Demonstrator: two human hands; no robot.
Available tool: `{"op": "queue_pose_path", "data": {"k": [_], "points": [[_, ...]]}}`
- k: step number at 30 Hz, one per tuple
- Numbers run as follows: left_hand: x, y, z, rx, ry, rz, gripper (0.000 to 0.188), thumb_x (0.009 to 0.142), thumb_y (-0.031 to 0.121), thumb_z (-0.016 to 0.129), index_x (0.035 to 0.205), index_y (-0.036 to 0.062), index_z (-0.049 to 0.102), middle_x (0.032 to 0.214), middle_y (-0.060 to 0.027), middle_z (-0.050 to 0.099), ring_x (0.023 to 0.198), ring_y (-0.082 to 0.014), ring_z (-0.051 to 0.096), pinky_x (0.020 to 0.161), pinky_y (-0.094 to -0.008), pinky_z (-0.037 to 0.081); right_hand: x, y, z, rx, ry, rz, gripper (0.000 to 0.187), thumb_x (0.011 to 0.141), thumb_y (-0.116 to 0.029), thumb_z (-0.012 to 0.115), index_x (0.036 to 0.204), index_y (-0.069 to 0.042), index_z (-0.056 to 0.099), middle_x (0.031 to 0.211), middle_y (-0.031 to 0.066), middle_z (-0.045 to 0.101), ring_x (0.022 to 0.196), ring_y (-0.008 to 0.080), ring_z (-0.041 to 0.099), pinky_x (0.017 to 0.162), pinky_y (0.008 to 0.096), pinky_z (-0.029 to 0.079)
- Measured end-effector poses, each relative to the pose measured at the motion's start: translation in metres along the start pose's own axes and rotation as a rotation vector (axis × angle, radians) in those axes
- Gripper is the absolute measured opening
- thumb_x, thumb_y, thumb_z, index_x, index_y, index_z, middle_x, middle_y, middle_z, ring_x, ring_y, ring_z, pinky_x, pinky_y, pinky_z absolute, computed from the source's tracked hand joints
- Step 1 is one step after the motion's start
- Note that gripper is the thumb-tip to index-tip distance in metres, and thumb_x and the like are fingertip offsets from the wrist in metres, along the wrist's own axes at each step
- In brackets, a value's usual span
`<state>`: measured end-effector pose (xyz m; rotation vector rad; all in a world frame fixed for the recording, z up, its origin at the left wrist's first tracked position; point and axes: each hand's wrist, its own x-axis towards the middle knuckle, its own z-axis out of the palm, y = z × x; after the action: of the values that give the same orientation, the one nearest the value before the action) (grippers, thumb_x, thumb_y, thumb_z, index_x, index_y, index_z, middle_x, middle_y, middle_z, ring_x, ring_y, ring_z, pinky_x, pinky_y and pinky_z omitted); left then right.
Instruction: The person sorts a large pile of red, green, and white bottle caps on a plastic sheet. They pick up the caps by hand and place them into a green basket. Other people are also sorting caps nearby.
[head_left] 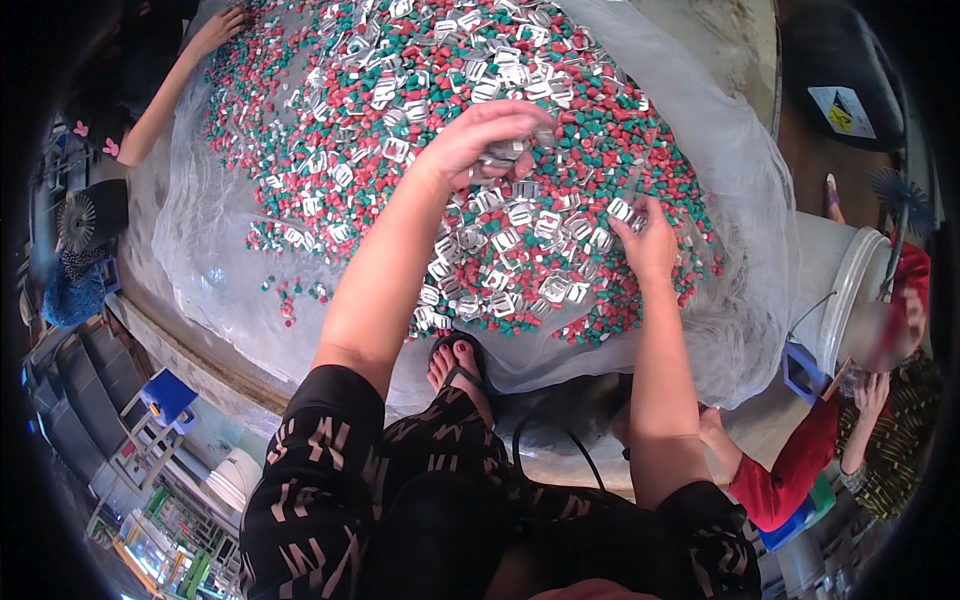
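A wide pile of small red and green cone-shaped pieces (600,150) is spread out in front of me, with many silver metal buckles (505,240) mixed through it. Over the middle of the pile, my left hand (485,145) is curled around several metal buckles (503,152); its fingertips are partly smeared by motion. To the right, my right hand (650,240) pinches a slotted metal buckle (621,210) between thumb and fingers, just above the pieces. Loose buckles lie thickly between my two hands and toward my foot.
Under the pile lies a whitish mesh sheet (745,200), bunched at the right. At the upper left another person's hand (215,30) reaches into the pile. A white bucket (850,290) stands at the right, near a seated person in red (795,480). My sandaled foot (460,365) touches the near edge.
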<state>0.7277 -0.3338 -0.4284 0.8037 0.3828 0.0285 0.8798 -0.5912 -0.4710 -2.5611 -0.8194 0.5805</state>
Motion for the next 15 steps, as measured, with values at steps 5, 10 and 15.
{"op": "queue_pose_path", "data": {"k": [5, 10, 15], "points": [[-0.019, -0.047, -0.006, 1.048, 0.376, 0.253, 0.031, 0.072, 0.030, 0.075, 0.093, 0.0074, 0.069, 0.085, -0.0061, 0.067, 0.077, -0.0191, 0.066, 0.070, -0.0303, 0.052, 0.006, 0.013, 0.015, 0.774, -0.025, 0.141, 0.011, 0.074, -0.006, 0.064, 0.079, -0.005, 0.055, 0.078, 0.0079, 0.064, 0.063, 0.0165, 0.058, 0.056, 0.0286, 0.044], [-0.027, -0.064, 0.010, 1.382, 0.471, 0.156, 0.014, 0.072, 0.021, 0.071, 0.081, 0.0117, 0.065, 0.082, -0.0080, 0.065, 0.070, -0.0253, 0.064, 0.065, -0.0366, 0.051, -0.002, -0.031, 0.026, 0.507, -0.030, 0.068, 0.019, 0.080, -0.014, 0.061, 0.095, -0.007, 0.050, 0.079, 0.0107, 0.064, 0.067, 0.0200, 0.060, 0.059, 0.0337, 0.047], [-0.049, -0.041, -0.009, 0.138, 0.317, 0.167, 0.016, 0.078, 0.008, 0.061, 0.092, 0.0050, 0.054, 0.082, -0.0109, 0.063, 0.059, -0.0159, 0.060, 0.051, -0.0281, 0.048, -0.019, -0.085, 0.027, -0.101, -0.194, 0.194, 0.036, 0.087, -0.043, 0.052, 0.108, -0.013, 0.050, 0.082, 0.0179, 0.066, 0.083, 0.0402, 0.062, 0.072, 0.0485, 0.048]]}}
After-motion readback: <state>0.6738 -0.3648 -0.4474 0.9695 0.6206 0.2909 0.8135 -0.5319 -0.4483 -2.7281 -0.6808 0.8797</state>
